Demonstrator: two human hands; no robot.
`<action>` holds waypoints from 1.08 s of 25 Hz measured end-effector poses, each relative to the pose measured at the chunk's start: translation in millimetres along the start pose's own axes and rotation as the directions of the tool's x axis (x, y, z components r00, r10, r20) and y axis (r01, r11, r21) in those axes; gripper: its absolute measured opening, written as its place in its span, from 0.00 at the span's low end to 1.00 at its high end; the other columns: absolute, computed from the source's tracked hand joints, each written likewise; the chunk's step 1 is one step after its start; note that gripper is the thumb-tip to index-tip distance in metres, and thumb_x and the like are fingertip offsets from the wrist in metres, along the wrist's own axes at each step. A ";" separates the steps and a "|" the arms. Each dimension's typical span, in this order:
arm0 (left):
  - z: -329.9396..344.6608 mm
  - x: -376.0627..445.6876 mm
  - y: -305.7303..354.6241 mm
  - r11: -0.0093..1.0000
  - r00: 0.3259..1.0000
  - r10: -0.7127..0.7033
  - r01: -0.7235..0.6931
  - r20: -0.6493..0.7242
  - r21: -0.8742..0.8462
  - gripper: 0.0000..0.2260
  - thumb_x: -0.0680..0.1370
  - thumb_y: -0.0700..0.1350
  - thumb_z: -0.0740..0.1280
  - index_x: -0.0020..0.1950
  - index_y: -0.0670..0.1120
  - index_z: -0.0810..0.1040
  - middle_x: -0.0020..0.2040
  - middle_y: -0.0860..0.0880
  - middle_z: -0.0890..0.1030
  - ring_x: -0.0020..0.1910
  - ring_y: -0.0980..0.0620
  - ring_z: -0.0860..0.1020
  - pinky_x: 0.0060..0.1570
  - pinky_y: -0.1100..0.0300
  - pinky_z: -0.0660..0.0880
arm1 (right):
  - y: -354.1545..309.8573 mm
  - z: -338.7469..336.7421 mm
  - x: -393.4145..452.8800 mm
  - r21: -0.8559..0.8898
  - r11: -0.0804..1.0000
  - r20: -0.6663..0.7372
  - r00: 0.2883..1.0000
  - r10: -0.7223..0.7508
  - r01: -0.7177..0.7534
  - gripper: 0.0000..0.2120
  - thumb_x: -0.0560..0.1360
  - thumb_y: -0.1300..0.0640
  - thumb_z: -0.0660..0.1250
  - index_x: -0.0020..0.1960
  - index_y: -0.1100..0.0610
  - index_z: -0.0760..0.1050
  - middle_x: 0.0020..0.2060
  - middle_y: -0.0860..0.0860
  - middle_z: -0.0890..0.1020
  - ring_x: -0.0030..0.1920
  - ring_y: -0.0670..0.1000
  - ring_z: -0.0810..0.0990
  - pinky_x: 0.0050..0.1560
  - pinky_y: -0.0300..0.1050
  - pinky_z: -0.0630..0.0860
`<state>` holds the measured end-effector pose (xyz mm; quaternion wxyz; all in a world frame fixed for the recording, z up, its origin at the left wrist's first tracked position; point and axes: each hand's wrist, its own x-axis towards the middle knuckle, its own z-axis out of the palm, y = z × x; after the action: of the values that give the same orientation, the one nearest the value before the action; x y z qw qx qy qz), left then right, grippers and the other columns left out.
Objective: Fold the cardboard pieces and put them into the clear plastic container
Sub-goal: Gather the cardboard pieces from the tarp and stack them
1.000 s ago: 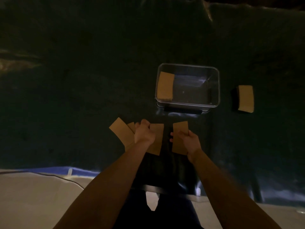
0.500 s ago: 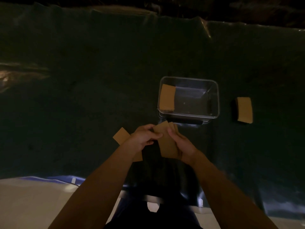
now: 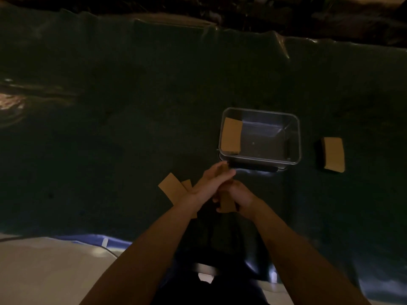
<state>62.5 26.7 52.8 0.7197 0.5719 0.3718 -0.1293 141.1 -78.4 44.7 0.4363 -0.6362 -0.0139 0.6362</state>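
1. Left hand (image 3: 211, 183): palm turned inward, fingers extended forward and pressed against the right hand, with a cardboard piece (image 3: 226, 200) clamped between the two.
2. Right hand (image 3: 239, 195): fingers curled around the lower part of the same piece. The piece shows as a narrow brown strip at the near side of the joined hands, with a small edge also visible at the left fingertips.
3. Whether the held piece is fully folded cannot be determined; the hands cover most of it.
4. Clear plastic container (image 3: 294, 137): stands just beyond the fingertips, slightly to the right, on the dark cloth (image 3: 110, 128). It is open at the top.
5. Folded cardboard (image 3: 231, 135): lies inside the container, against the wall nearest the left hand's side.
6. Loose flat pieces (image 3: 172, 187): lie on the cloth just left of the left hand, partly hidden under the left wrist.
7. Cardboard stack (image 3: 333, 155): rests on the cloth well to the right of both hands, beyond the container's right wall and apart from it.
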 end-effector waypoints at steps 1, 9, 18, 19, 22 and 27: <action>3.1 0.3 -2.3 0.997 0.997 0.051 -0.048 -0.049 0.065 0.24 0.75 0.60 0.67 0.70 0.60 0.68 0.58 0.56 0.72 0.60 0.48 0.74 0.49 0.53 0.76 | -1.2 1.9 -0.1 -0.033 0.999 0.020 0.999 0.027 -0.027 0.08 0.78 0.48 0.63 0.55 0.47 0.77 0.54 0.57 0.81 0.53 0.57 0.81 0.46 0.56 0.81; -7.2 -2.5 -15.2 0.965 0.957 0.228 -0.198 -0.179 0.171 0.14 0.76 0.52 0.70 0.60 0.63 0.72 0.52 0.62 0.75 0.52 0.60 0.75 0.51 0.55 0.76 | -0.5 24.4 7.4 0.030 0.999 -0.032 0.999 0.029 -0.028 0.04 0.76 0.45 0.64 0.51 0.40 0.75 0.51 0.51 0.80 0.51 0.54 0.81 0.42 0.52 0.82; -73.7 2.6 -58.5 0.967 0.756 -0.034 0.189 -0.654 0.168 0.31 0.76 0.58 0.69 0.76 0.51 0.64 0.71 0.43 0.68 0.68 0.42 0.70 0.65 0.45 0.70 | 1.5 36.9 23.7 0.192 0.980 -0.322 0.947 0.019 0.045 0.09 0.79 0.53 0.62 0.58 0.50 0.75 0.49 0.56 0.82 0.47 0.55 0.81 0.50 0.57 0.78; -85.1 -0.7 -69.0 0.916 0.705 -0.104 0.343 -0.702 0.208 0.34 0.75 0.56 0.69 0.77 0.50 0.60 0.72 0.42 0.65 0.70 0.40 0.66 0.65 0.42 0.68 | 1.6 35.0 24.2 0.212 0.977 -0.317 0.948 0.039 0.031 0.09 0.80 0.53 0.62 0.59 0.49 0.74 0.49 0.56 0.81 0.47 0.56 0.80 0.53 0.59 0.77; -97.6 -3.7 -87.6 0.747 0.704 -0.078 0.510 -0.706 0.426 0.36 0.75 0.49 0.69 0.79 0.49 0.54 0.73 0.41 0.61 0.70 0.39 0.64 0.64 0.41 0.66 | 8.1 32.2 23.6 0.215 0.977 -0.279 0.958 0.072 -0.010 0.11 0.80 0.51 0.62 0.61 0.48 0.74 0.51 0.57 0.80 0.52 0.58 0.80 0.56 0.64 0.76; -96.3 4.1 -90.2 0.701 0.718 0.022 0.485 -0.696 0.523 0.29 0.71 0.52 0.74 0.67 0.47 0.67 0.66 0.42 0.65 0.64 0.40 0.69 0.59 0.44 0.71 | 17.7 33.8 19.9 0.223 0.972 -0.264 0.956 0.126 -0.066 0.13 0.79 0.49 0.62 0.63 0.48 0.74 0.55 0.58 0.80 0.54 0.59 0.79 0.51 0.62 0.77</action>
<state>-27.1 88.1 -22.3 0.2590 0.7434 0.6001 -0.1422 107.6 -59.9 25.1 0.4676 -0.6686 0.1462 0.5595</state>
